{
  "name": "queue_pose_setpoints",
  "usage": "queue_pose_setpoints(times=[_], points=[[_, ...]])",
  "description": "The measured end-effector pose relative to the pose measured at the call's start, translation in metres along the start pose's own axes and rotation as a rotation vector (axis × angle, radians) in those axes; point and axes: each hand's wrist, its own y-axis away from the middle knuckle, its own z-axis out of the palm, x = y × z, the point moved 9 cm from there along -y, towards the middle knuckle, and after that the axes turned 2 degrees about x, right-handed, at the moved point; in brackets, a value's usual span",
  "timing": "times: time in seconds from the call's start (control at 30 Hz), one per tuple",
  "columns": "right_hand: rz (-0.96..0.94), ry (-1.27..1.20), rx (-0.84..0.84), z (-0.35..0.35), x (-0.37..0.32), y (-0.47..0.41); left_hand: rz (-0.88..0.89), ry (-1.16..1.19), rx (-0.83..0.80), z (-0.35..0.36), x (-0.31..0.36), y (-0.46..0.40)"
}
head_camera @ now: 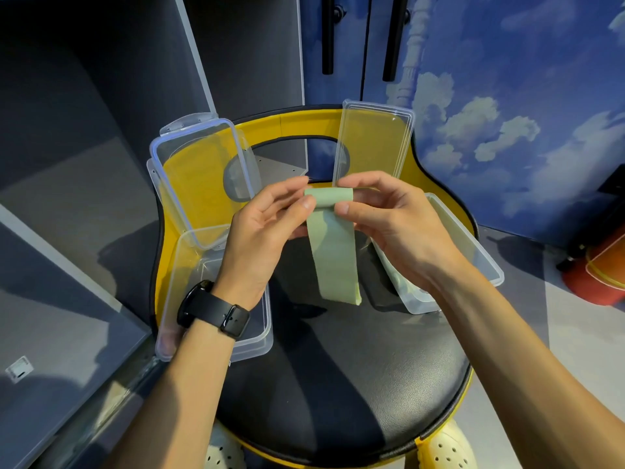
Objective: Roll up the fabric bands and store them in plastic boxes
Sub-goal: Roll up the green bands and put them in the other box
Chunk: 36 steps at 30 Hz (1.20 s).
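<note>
A pale green fabric band (333, 252) hangs above the black chair seat (338, 384), its top end curled into a small roll. My left hand (260, 238) pinches the roll's left end, and my right hand (389, 225) pinches its right end. A clear plastic box (250, 346) lies on the seat under my left wrist, its lid (199, 177) propped upright against the yellow backrest. A second clear box (473, 258) sits at the right, partly hidden by my right hand, with pale green material inside. Its lid (375, 143) leans on the backrest.
The chair has a yellow backrest (304, 125) with an opening in it. Grey cabinet panels (84, 164) stand at the left, and a blue cloud-patterned wall (507, 113) at the right. A red and orange object (602, 275) sits on the floor at far right.
</note>
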Motion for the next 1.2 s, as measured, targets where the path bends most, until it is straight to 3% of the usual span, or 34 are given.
queue_pose_setpoints(times=[0.37, 0.67, 1.2], points=[[-0.058, -0.028, -0.042, 0.007, -0.007, 0.002, 0.030, -0.037, 0.041, -0.001, 0.005, 0.002], [0.119, -0.058, -0.027, 0.003, 0.006, 0.003, 0.104, -0.068, 0.016, 0.001, 0.007, 0.002], [-0.029, 0.041, 0.036, -0.001, -0.003, 0.002, -0.101, -0.071, 0.038, 0.000, -0.015, 0.001]])
